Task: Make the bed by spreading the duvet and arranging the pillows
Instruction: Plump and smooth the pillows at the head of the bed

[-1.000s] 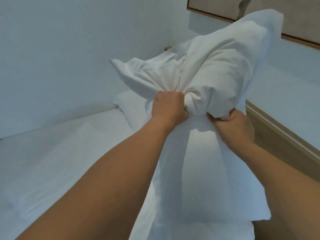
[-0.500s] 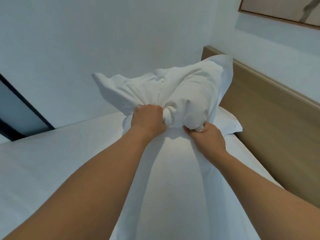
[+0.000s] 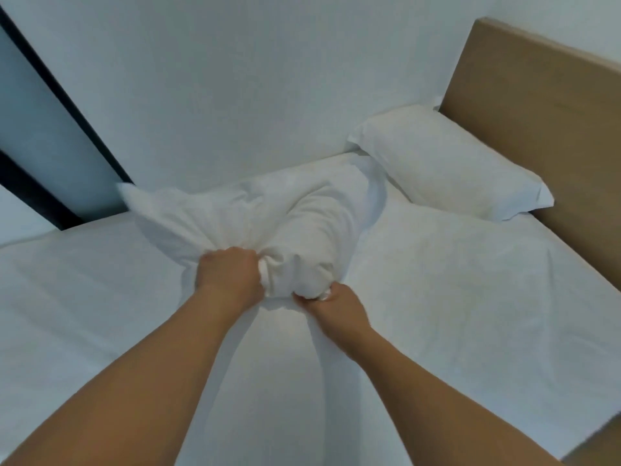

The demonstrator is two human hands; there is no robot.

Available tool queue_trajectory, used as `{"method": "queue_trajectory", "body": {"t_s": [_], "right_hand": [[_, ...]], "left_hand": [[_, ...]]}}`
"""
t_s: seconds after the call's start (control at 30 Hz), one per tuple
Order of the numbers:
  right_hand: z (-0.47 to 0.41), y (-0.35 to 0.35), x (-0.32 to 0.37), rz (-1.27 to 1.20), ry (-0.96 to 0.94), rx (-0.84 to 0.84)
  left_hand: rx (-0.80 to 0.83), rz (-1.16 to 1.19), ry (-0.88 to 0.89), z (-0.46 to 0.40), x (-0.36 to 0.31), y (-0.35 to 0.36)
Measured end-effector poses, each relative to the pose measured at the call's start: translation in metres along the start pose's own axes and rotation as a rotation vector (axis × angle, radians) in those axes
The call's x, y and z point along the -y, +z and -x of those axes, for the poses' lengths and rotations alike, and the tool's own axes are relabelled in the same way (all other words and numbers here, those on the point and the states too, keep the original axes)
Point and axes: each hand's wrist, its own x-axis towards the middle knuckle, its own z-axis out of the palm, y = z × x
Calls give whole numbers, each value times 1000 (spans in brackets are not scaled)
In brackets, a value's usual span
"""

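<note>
Broadly, I am looking down on a bed [image 3: 453, 297] covered in white sheeting that fills most of the view, running from the near edge up to a pale wall [image 3: 252, 79] on the far side. At the right end stands a tan wooden headboard [image 3: 537, 112], upright, with its near corner also showing at the lower right. At the far left, a dark frame [image 3: 50, 122] slants across the wall beside a bluish panel.

Against the headboard lies one white pillow [image 3: 447, 163], flat on the bed, its long side along the board and its near corner pointing towards me. Left of it, and just apart from it, sits a second pillow in a white case [image 3: 255, 216], bunched and creased, resting on the bed close to the far wall. Loose case fabric trails from it towards me between my forearms.

My left hand [image 3: 228, 277] is a closed fist, fingers curled round a gathered wad of the case at the near end of that bundle. My right hand [image 3: 332, 304] is just beside it, lower and to the right, its fingers tucked into the same near end and pinching the fabric; the fingertips themselves are hidden in the cloth.
</note>
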Motion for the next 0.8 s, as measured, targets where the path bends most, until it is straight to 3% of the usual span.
{"method": "queue_trajectory", "body": {"t_s": [0.23, 0.37, 0.47, 0.57, 0.63, 0.8], "right_hand": [[-7, 175, 16, 115, -6, 281], [-20, 232, -22, 308, 76, 372], [-10, 241, -49, 422, 115, 471], [2, 226, -59, 474, 73, 549], [-1, 205, -54, 514, 22, 503], [-29, 102, -33, 642, -151, 219]], "left_hand": [[289, -110, -349, 18, 147, 104], [670, -216, -612, 30, 184, 188], [716, -105, -543, 43, 192, 234], [811, -67, -478, 39, 168, 231], [735, -18, -358, 26, 145, 214], [224, 46, 72, -20, 62, 139]]}}
